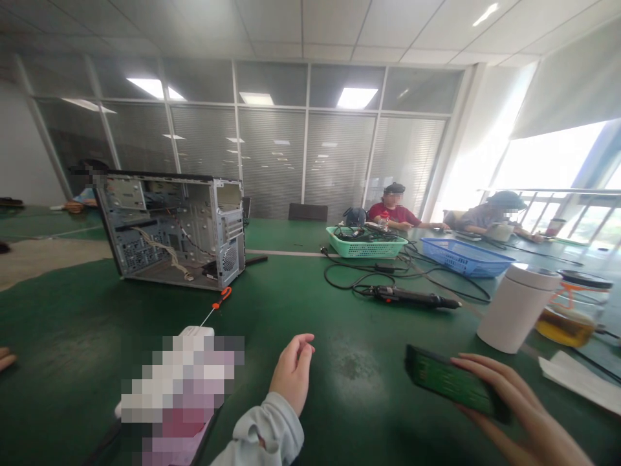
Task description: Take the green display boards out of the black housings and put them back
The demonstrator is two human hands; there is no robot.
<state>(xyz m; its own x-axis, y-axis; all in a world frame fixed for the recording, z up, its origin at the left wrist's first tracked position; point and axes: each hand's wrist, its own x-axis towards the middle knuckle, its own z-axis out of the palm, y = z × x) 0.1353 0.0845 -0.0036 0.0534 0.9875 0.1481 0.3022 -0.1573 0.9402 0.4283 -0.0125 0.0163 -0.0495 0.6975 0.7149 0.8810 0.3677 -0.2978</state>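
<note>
My right hand (519, 408) grips a flat green circuit board (456, 382) at its far end, low on the right of the view. My left hand (294, 372) hangs loosely curled above the green table mat (339, 336), holding nothing, and a grey sleeve (262, 433) covers its wrist. Ahead and to the left, an open desktop computer case (169, 230) stands with its metal interior and loose wires showing. A thin orange-handled screwdriver (218, 303) lies just in front of it. A pixelated blur (179, 395) hides an object near my left hand.
An electric screwdriver (412, 298) lies among black cables. Behind it stand a green basket (366, 244) and a blue basket (466, 257). A white flask (517, 307) and a glass jar (570, 317) stand right. Seated people (395, 213) work beyond, and another person's hand (4, 358) enters at left.
</note>
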